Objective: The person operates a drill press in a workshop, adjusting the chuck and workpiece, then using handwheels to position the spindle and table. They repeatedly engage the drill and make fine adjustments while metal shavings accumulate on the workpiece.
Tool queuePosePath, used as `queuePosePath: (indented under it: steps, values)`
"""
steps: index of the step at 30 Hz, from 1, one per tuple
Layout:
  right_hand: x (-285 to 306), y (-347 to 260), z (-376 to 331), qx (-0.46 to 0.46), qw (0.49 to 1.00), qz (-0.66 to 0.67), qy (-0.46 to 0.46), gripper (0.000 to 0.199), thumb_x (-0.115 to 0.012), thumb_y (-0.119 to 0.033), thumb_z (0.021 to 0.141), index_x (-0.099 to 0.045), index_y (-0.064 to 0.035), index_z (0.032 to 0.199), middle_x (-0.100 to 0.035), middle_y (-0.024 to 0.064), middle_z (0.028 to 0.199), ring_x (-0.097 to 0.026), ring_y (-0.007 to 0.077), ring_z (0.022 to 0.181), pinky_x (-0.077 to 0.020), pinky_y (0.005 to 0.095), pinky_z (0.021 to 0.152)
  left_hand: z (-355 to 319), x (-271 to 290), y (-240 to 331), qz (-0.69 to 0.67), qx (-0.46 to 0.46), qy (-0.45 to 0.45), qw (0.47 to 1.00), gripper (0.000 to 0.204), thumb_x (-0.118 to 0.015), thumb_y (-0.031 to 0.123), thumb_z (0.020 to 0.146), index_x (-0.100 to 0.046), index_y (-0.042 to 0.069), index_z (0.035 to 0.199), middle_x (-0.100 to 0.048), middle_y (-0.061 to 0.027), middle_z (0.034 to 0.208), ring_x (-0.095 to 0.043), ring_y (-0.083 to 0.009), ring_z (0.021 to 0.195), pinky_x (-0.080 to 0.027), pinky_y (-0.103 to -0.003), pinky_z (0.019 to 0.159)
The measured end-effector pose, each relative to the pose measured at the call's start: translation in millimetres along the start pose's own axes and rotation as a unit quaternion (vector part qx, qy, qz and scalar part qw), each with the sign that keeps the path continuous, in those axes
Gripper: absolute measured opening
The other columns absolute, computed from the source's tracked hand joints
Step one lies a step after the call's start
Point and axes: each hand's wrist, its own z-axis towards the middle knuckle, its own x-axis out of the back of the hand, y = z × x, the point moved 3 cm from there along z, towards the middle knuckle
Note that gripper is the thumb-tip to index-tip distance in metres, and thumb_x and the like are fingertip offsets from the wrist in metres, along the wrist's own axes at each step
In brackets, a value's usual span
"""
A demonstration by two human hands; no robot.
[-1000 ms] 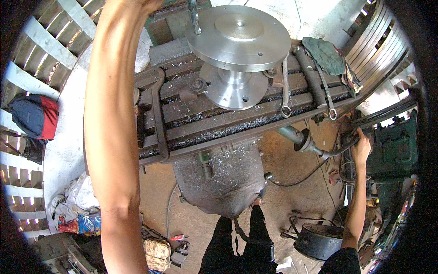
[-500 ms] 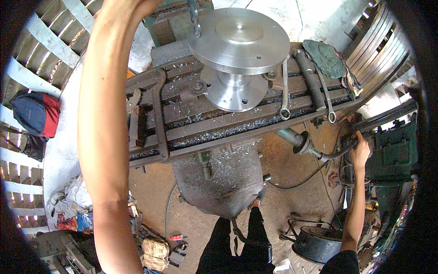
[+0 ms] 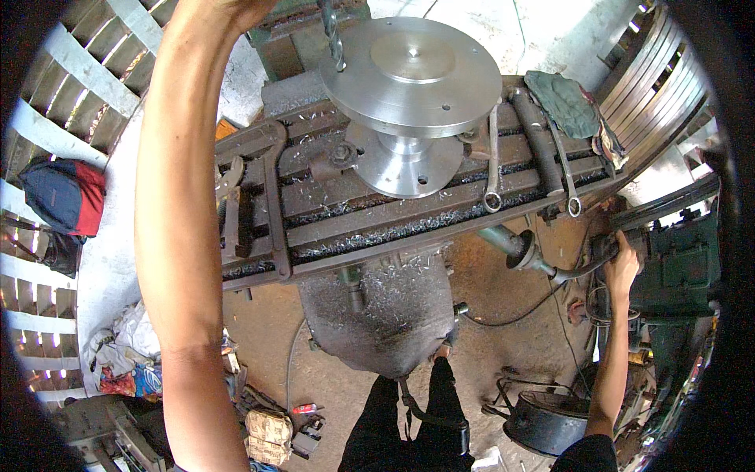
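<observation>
My left arm reaches up the left side to the top edge, where only the base of my left hand (image 3: 250, 9) shows; its fingers are out of view. At the far right my right hand (image 3: 624, 263) is closed around a curved dark handle (image 3: 599, 263) beside the green machine part. Between the arms, a shiny metal flanged hub (image 3: 413, 75) stands upright on a slotted machine table (image 3: 377, 219). A twist drill bit (image 3: 331, 35) points down, its tip at the left side of the hub's upper disc.
Metal shavings litter the table. Wrenches (image 3: 493, 161), a metal bar (image 3: 537, 141) and a green cloth (image 3: 562, 102) lie right of the hub; a long clamp-like bar (image 3: 275, 200) lies left. A black drum-shaped container (image 3: 546, 421) stands on the floor, lower right.
The view has shifted very slightly. My right hand stays on the handle, and my left arm keeps its raised position.
</observation>
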Motion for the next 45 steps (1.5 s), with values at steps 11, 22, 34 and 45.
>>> queuePosePath:
  steps: [11, 22, 34, 45]
  values:
    - [8, -8, 1, -0.006, 1.0, 0.008, -0.02, 0.063, -0.061, 0.01, 0.06, -0.058, -0.0038, 0.122, -0.065, 0.0228, 0.099, -0.062, 0.0396, 0.09, -0.05, 0.0451, 0.08, 1, 5, -11, -0.077, 0.025, -0.017, 0.997, 0.028, -0.069, 0.018, 0.074, -0.062, 0.0, 0.094, -0.065, -0.0104, 0.086, -0.063, -0.0192, 0.08, -0.052, -0.034, 0.078]
    - [10, -13, 2, -0.009, 1.0, 0.002, -0.026, 0.055, -0.063, 0.003, 0.067, -0.058, -0.0036, 0.121, -0.066, 0.0235, 0.095, -0.063, 0.0408, 0.086, -0.0501, 0.0466, 0.077, -2, 3, -8, -0.081, -0.001, -0.04, 0.996, 0.032, -0.07, 0.019, 0.074, -0.058, 0.002, 0.099, -0.063, -0.0074, 0.085, -0.062, -0.0169, 0.079, -0.052, -0.033, 0.075]
    - [12, -14, 2, 0.002, 1.0, -0.003, -0.02, 0.053, -0.064, 0.002, 0.068, -0.059, -0.0061, 0.121, -0.066, 0.0211, 0.098, -0.063, 0.0401, 0.088, -0.0509, 0.0459, 0.077, -4, 0, -1, -0.033, 0.012, -0.016, 0.999, 0.029, -0.071, 0.021, 0.071, -0.06, 0.006, 0.093, -0.062, -0.0056, 0.082, -0.06, -0.014, 0.074, -0.05, -0.032, 0.07]
    - [8, -8, -3, 0.016, 1.0, -0.007, -0.008, 0.06, -0.065, 0.005, 0.064, -0.055, -0.0003, 0.123, -0.065, 0.0218, 0.105, -0.061, 0.0403, 0.094, -0.0496, 0.0441, 0.082, 7, 6, -16, -0.098, -0.057, -0.088, 0.99, 0.037, -0.066, 0.018, 0.075, -0.055, 0.001, 0.107, -0.063, -0.008, 0.087, -0.062, -0.0202, 0.081, -0.053, -0.037, 0.078]
